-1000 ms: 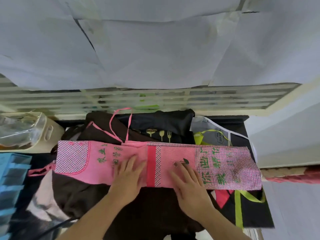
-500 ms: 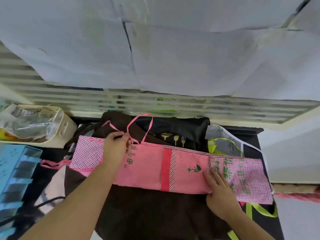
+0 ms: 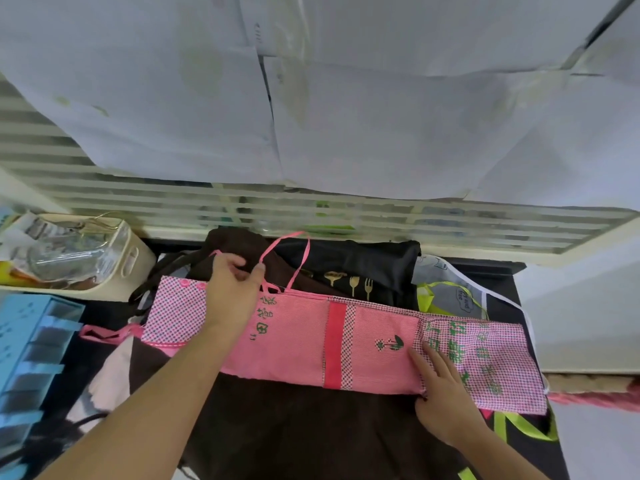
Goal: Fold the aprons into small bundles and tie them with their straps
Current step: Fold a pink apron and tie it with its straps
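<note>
A pink apron (image 3: pixel 301 337), folded into a long band with green lettering, lies across a pile of dark aprons. Its thin pink neck strap (image 3: pixel 298 258) loops up behind the band's far edge. My left hand (image 3: pixel 232 289) reaches over the band's left part and pinches that strap between thumb and fingers. My right hand (image 3: pixel 440 393) rests flat with straight fingers on the band's right part, at the seam of the checked end panel. Another pink strap (image 3: pixel 104 332) trails off the band's left end.
Under the pink band lie a brown apron (image 3: pixel 277 427), a black apron with gold cutlery print (image 3: pixel 363 271) and a grey one with lime straps (image 3: pixel 446 296). A cream bin of clear plastic (image 3: pixel 86 258) and a blue rack (image 3: pixel 31 348) stand left. Slatted window behind.
My left hand left the middle of the band, moved to its far left edge and took hold of the neck strap. My right hand slid right along the band.
</note>
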`<move>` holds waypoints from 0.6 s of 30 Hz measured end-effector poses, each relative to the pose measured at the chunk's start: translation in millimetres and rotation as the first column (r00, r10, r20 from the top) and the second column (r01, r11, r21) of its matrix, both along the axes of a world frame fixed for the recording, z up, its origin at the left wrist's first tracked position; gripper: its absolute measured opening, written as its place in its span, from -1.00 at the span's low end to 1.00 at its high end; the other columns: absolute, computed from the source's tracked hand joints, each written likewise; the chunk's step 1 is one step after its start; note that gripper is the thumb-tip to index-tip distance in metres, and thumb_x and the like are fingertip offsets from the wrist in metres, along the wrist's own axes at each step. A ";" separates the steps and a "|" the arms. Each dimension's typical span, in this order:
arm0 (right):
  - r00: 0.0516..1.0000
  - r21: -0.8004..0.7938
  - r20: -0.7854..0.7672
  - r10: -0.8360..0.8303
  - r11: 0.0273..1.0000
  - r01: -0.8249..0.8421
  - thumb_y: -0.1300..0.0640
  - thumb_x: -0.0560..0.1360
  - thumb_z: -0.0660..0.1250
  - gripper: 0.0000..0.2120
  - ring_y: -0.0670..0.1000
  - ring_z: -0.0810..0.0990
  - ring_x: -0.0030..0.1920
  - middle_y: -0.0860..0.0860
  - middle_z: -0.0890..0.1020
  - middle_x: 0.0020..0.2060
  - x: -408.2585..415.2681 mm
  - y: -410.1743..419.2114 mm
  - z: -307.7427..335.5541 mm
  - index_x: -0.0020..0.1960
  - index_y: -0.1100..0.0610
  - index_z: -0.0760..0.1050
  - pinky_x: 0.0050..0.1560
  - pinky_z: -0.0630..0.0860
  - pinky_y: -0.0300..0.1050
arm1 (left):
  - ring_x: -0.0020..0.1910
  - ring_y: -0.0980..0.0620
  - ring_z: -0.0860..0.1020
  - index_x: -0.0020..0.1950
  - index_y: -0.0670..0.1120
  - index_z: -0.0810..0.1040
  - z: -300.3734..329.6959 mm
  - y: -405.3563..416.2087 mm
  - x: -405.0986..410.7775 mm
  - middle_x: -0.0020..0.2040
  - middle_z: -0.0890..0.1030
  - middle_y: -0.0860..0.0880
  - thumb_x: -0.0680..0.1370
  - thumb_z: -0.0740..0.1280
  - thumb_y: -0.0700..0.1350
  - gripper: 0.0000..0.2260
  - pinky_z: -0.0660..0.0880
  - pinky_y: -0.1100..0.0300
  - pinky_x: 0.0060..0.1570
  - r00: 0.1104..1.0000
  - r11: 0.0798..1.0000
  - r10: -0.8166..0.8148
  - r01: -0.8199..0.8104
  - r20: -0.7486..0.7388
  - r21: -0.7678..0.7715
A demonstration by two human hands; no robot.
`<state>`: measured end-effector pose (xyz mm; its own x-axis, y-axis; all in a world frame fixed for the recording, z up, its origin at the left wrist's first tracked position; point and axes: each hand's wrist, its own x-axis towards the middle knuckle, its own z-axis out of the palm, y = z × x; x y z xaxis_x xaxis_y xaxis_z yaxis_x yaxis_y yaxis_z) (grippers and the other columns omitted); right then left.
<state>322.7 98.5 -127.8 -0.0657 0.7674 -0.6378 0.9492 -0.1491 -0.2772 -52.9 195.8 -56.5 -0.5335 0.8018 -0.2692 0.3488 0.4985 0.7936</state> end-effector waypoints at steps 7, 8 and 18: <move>1.000 0.022 0.016 0.022 1.000 -0.023 0.12 0.50 0.28 -0.09 0.08 -0.27 0.66 -0.12 -0.19 0.67 -0.1 -1.5 -3.8 0.69 -0.15 -0.15 0.63 -0.01 0.13 | -0.38 -0.03 0.58 -0.10 0.01 0.66 -1.5 28.6 7.2 -0.34 0.63 -0.02 0.61 0.43 -0.06 -0.90 0.56 0.04 -0.26 0.992 0.993 -0.114 0.116 0.057 -0.026; 1.000 0.022 0.015 0.025 0.999 -0.025 0.12 0.50 0.28 -0.09 0.08 -0.28 0.66 -0.12 -0.19 0.67 0.1 -2.1 -3.9 0.69 -0.15 -0.15 0.63 -0.02 0.13 | -0.45 0.04 0.51 -0.10 -0.03 0.69 6.3 23.8 10.8 -0.41 0.58 0.01 0.63 0.41 -0.07 -0.87 0.49 0.12 -0.32 0.984 0.987 -0.159 0.161 0.085 -0.011; 1.000 0.002 -0.005 0.030 1.000 -0.030 0.12 0.47 0.28 -0.06 0.09 -0.30 0.66 -0.13 -0.23 0.67 3.8 -3.0 -3.8 0.68 -0.16 -0.18 0.63 -0.01 0.18 | -0.53 0.06 0.31 -0.17 -0.23 0.74 53.5 -77.7 5.5 -0.46 0.47 -0.06 0.55 0.39 -0.19 -0.81 0.22 0.23 -0.48 0.822 0.573 -0.296 0.560 0.486 -0.599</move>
